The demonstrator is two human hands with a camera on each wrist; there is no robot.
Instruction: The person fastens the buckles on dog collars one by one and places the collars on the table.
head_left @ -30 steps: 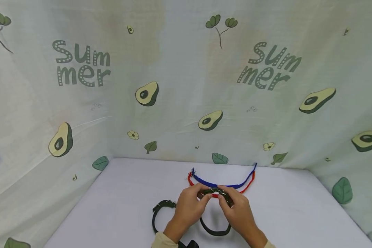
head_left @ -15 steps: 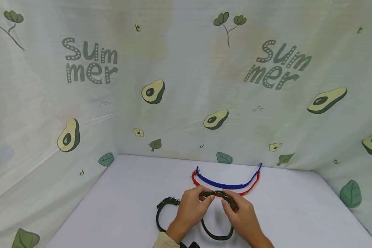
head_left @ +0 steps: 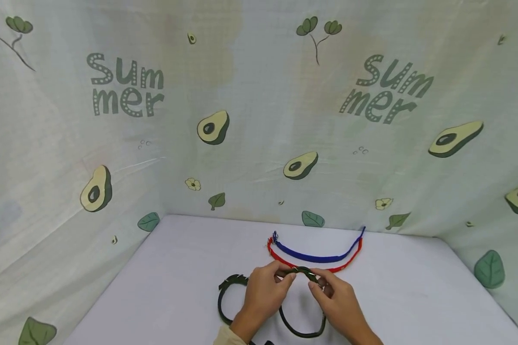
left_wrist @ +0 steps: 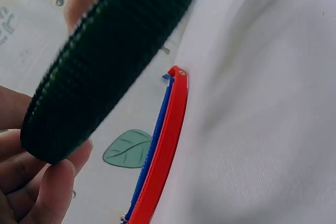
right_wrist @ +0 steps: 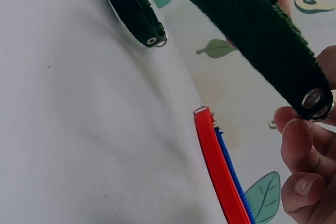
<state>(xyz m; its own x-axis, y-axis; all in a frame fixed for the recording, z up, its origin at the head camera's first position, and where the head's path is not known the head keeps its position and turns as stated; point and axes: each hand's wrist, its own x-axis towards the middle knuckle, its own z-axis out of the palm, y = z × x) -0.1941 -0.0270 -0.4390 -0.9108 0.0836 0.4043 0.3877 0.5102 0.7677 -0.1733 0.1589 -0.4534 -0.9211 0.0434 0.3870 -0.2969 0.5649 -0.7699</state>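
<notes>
Both hands pinch the dark strap

head cam: worn high, aimed forward and down over the white table, whole scene seen from well back | left wrist cam: held super close, faced across the table | right wrist cam: same deal, opposite side | shared: red strap was caught in all three
</notes>
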